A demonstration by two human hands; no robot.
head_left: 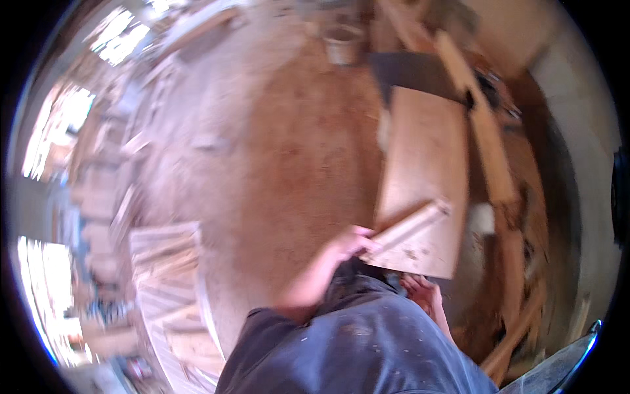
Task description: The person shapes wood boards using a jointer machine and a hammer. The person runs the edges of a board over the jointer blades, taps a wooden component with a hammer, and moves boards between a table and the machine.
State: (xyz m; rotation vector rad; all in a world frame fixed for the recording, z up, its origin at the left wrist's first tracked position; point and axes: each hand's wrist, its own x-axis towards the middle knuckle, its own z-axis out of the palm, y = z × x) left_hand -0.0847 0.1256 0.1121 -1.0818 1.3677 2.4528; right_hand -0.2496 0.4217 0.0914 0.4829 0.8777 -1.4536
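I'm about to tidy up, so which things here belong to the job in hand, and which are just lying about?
Likely in the job:
wood strip, gripped by the left hand
wide board under it, right hand by its near edge

Apparently lying about:
bucket-like container, blurred
wood pieces at left
long plank at right

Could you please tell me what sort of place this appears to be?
Probably a woodworking shop: the left hand holds a wooden strip over a broad wooden board, and long planks run along the right side.
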